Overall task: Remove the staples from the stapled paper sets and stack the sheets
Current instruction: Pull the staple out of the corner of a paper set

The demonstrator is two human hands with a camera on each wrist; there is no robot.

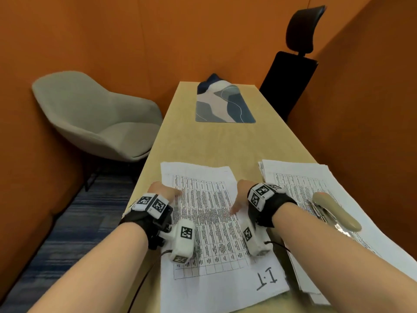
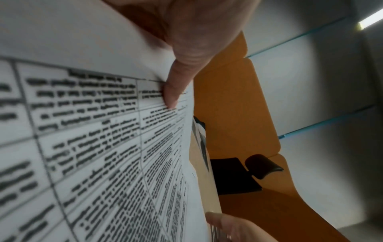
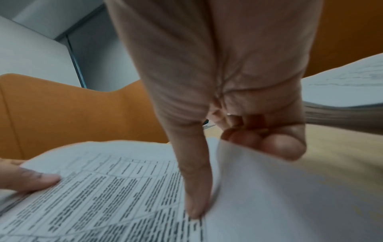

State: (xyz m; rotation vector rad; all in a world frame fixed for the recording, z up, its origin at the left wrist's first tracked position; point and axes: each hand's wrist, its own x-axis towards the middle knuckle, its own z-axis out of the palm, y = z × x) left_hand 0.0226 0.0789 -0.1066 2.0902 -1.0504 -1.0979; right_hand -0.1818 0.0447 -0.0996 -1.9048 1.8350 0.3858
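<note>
While both hands are gripping the paper set (image 1: 209,213) at lower centre of the head view, beside the staple remover (image 1: 336,211), the left hand (image 2: 186,49) is pinching its edge; the right hand (image 3: 228,98) is curling under a sheet, which could crease or tear.

Light wooden table (image 1: 228,143) runs up the middle of the frame, long and narrow. Down at the lower centre a printed paper set (image 1: 212,222) lies flat on it, marked "1.1" at its near corner. Just beside it, lower right, a thicker stack of sheets (image 1: 316,184) sits on the wood, its edges a bit fanned. Way up at the far end, upper centre, a blue-patterned mat (image 1: 223,105) lies flat, well apart from the papers
</note>
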